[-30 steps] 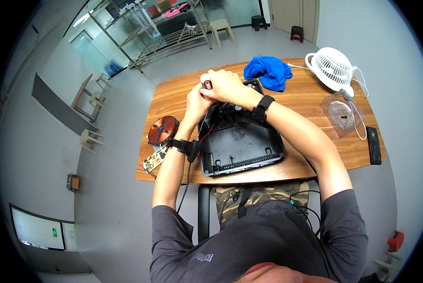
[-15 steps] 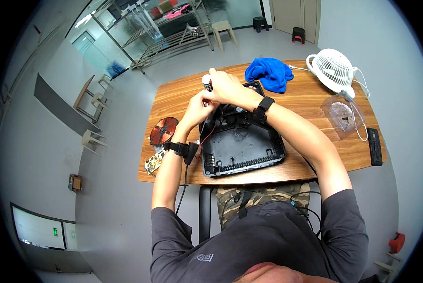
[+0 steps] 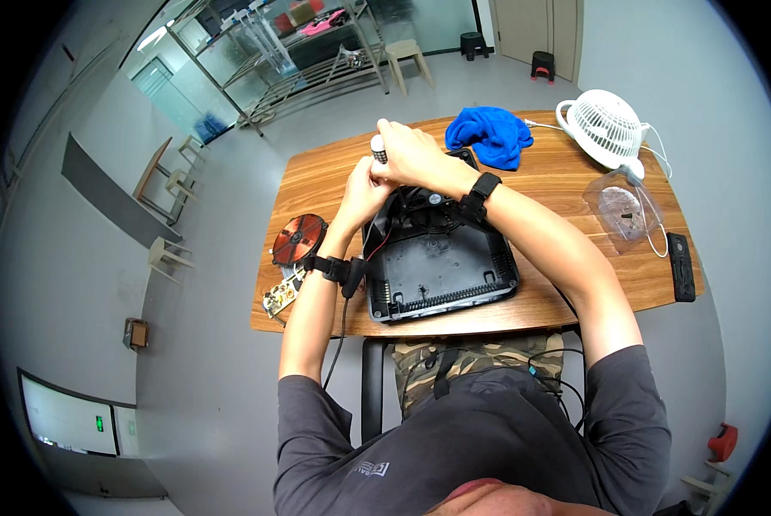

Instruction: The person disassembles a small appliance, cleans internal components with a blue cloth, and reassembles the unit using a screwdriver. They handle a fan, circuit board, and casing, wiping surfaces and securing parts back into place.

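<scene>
At the far left corner of an open black appliance housing (image 3: 437, 258), my two hands meet. My right hand (image 3: 411, 155) is closed around a screwdriver (image 3: 378, 148), its white-ended, black-patterned handle sticking up; the shaft and tip are hidden. Just below it, my left hand (image 3: 364, 196) has its fingers pinched together against the right hand, and what they hold is hidden. Inside the housing's far part sits a black fan (image 3: 437, 215) with wires. A red wire (image 3: 378, 248) runs over the housing's left edge.
Left of the housing lie a round copper coil (image 3: 299, 240) and a circuit board (image 3: 280, 297). A blue cloth (image 3: 490, 136) is at the table's far edge. On the right are a white fan (image 3: 605, 129), a clear plastic piece (image 3: 623, 211) and a black strip-shaped part (image 3: 681, 267).
Both hands have shifted slightly, and the right hand's grip on the screwdriver has turned a little. The left wrist has moved slightly right. The housing stays in place.
</scene>
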A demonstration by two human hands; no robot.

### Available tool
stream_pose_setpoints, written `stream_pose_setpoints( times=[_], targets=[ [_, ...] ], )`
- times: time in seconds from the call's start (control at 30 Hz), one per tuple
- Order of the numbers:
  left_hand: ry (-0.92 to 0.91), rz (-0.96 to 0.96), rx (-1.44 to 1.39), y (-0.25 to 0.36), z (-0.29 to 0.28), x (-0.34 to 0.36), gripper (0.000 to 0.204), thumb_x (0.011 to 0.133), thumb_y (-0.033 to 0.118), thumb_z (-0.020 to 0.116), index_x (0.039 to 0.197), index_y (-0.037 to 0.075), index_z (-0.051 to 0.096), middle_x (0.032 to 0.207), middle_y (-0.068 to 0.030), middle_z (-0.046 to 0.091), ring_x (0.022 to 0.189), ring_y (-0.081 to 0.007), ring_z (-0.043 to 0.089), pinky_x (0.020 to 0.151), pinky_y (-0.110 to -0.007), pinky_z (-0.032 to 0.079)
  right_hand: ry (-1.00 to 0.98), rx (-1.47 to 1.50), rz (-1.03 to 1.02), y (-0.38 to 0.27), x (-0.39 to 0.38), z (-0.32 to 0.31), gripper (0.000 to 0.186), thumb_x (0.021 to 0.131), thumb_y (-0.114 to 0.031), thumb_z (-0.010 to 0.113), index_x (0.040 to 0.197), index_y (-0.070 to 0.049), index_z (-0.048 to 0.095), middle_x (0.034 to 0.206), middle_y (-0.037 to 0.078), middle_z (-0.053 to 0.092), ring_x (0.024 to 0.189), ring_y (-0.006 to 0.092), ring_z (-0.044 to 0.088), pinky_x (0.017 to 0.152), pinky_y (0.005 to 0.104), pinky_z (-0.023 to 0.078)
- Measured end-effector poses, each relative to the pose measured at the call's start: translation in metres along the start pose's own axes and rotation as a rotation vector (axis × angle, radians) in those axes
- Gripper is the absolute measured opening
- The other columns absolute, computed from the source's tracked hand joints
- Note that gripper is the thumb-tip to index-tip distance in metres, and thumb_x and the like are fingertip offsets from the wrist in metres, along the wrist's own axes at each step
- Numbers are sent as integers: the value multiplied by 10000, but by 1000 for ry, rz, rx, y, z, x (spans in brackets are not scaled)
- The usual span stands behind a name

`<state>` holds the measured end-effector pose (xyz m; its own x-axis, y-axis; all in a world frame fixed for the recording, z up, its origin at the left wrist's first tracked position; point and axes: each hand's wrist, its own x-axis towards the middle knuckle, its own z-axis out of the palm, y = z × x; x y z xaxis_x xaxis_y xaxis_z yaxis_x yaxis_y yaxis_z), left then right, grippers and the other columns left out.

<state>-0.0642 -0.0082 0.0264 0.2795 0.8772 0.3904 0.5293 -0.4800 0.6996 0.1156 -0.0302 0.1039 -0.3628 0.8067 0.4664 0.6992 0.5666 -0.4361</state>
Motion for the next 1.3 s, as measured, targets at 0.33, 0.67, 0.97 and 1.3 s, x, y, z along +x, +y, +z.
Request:
stream_pose_setpoints(
  times=[0.33,0.67,0.97,1.3],
  targets=[
    [80,19,-50,30,-6,-5,278,816,51,754,1055,-15,631,843,-63,694,761,-109,614,721,-282,513,44,55,-12,0,-1,6,580,799,-382,735,1118,33,486,1088,284,604,981,482,638,830,547,528],
    [-87,-34,-314,24,-8,1,206,870,-6,665,1068,-7,611,1002,-51,672,876,-96,608,798,-272,523,6,29,28,10,2,6,582,784,-363,752,1093,48,481,1065,297,613,968,487,650,822,534,549],
    [109,5,-178,36,-4,-2,281,840,-14,687,1110,-34,611,943,-77,713,838,-100,663,774,-272,553,57,16,7,1,2,10,579,783,-333,757,1114,61,493,1081,291,619,971,485,651,835,520,549],
    [-139,-59,-346,17,-10,0,269,937,22,603,1203,-15,594,1023,-46,686,939,-119,652,863,-292,535,21,209,-37,12,9,8,442,769,-153,737,1053,78,489,991,329,624,961,506,638,810,527,539]
  ],
)
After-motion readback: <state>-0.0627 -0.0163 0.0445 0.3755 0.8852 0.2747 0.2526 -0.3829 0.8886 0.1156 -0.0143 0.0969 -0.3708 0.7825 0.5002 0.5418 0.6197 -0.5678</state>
